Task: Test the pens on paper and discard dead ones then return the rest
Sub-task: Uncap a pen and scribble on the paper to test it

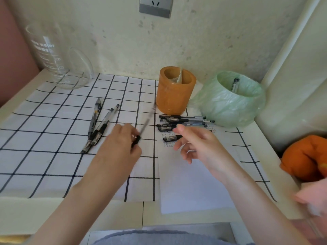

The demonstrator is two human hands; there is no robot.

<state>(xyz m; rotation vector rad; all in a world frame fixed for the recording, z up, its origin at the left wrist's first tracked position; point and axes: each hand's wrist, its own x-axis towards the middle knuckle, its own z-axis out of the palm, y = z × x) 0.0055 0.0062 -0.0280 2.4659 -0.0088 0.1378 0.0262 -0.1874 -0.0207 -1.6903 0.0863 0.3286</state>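
Two pens [101,129] lie aside, one more sits discarded in the green bin [247,110], several wait on the paper [185,183]; left hand [122,144] grips another pen [145,124], right hand [200,144] hangs, fingers relaxed apart.

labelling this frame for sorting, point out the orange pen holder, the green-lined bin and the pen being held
orange pen holder [174,99]: head view, on its front wall
green-lined bin [228,108]: head view, on the bagged front wall
held pen [145,123]: head view, midway along its blurred barrel
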